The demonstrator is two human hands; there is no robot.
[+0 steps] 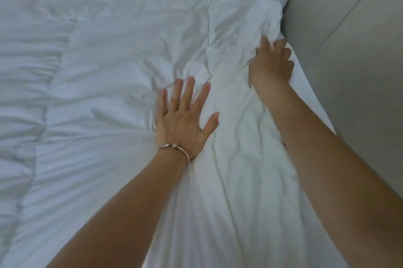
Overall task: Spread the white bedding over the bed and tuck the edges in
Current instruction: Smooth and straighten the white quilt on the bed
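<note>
Lying across the bed [314, 84], reaching its right edge beside the wall [349, 27]: white bedding [130, 49], puffy, quilted and creased; probably handling soft, light and limp, best taken at the edge; left hand [183, 119] pressing flat with fingers spread on it, away from the bed's edge; right hand [272, 65] curling round a bunched fold at that edge.

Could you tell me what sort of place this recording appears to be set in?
Most likely a bedroom. A bed covered in white bedding fills the view, both hands work on it, and a grey floor runs along its right side.
</note>
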